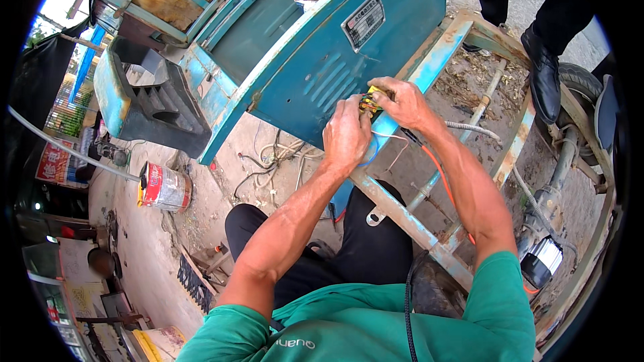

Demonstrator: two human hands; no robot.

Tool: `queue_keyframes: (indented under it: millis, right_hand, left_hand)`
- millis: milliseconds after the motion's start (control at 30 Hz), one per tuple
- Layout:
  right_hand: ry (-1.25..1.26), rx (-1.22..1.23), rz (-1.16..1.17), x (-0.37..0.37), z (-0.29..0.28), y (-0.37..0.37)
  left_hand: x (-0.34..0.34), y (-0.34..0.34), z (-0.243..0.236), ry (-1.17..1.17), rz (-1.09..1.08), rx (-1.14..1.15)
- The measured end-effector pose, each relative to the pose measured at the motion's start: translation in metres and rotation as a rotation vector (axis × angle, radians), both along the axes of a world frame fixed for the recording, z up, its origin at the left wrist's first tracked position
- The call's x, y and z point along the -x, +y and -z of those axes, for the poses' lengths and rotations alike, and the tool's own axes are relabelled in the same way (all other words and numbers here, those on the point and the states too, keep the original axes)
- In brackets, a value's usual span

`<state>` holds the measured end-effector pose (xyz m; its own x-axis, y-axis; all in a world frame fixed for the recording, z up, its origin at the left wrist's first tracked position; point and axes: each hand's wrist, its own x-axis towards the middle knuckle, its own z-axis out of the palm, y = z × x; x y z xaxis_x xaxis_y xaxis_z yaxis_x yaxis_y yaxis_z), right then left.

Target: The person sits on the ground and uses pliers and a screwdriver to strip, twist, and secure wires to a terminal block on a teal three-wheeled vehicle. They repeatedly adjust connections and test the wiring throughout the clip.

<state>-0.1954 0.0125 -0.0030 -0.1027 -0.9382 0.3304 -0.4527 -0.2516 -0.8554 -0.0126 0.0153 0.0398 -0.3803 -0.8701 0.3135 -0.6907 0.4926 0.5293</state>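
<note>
Both my hands meet at a small yellow and dark part with wires (370,100), held beside the blue metal panel (282,87); its exact kind is too small to make out. My left hand (347,131) closes its fingers on the part from the left. From the right my right hand (404,102) pinches it between thumb and fingers. A blue wire (373,153) hangs below, and a thin pale wire (400,153) dangles beside it. An orange cable (439,171) with a dark end runs down behind my right forearm.
A rusty blue metal frame (396,211) with a wheel (580,84) stretches along the right. Someone's black shoe (542,74) rests on it. Tangled cables (278,157) lie on the ground. A red and white paint bucket (166,188) stands left, near a dark plastic housing (157,97).
</note>
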Motion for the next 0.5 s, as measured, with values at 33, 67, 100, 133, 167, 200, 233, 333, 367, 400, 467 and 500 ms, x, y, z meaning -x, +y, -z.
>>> queue_keyframes:
  millis: [33,67,100,133,167,200,233,333,367,400,467,500]
  right_hand:
    - [-0.004,-0.037,0.008,-0.004,-0.006,0.001]
    - [-0.004,-0.078,0.026,-0.005,-0.01,0.003]
    - [0.053,0.022,0.052,-0.005,-0.005,0.002]
    - [0.111,0.122,0.078,-0.006,0.002,0.001]
    - [0.167,0.226,0.098,-0.008,0.003,0.0]
    - [0.21,0.236,0.118,-0.008,0.004,-0.001]
    - [0.253,0.246,0.139,-0.009,0.004,-0.001]
    - [0.339,0.232,0.158,-0.011,-0.003,0.0]
    - [0.364,0.214,0.161,-0.011,-0.006,0.001]
    - [0.364,0.2,0.148,-0.011,-0.008,0.002]
    - [0.364,0.171,0.121,-0.01,-0.01,0.002]
    - [0.364,0.176,0.103,-0.009,-0.008,0.002]
  left_hand:
    - [-0.007,0.001,0.009,0.008,-0.006,-0.019]
    - [-0.006,0.004,0.008,-0.043,-0.027,-0.056]
    - [-0.005,0.007,0.006,-0.095,-0.046,-0.093]
    - [-0.004,0.01,0.004,-0.147,-0.065,-0.13]
    - [-0.003,0.013,0.004,-0.157,-0.067,-0.126]
    - [-0.003,0.013,0.004,-0.15,-0.066,-0.131]
    - [-0.003,0.013,0.004,-0.143,-0.066,-0.137]
    - [-0.01,0.011,0.005,-0.078,-0.036,-0.116]
    - [-0.01,0.011,0.003,-0.052,-0.029,-0.096]
    - [-0.01,0.011,0.002,-0.026,-0.023,-0.077]
    - [-0.007,0.002,0.0,-0.118,0.009,-0.143]
    - [-0.005,0.0,-0.004,-0.151,0.023,-0.171]
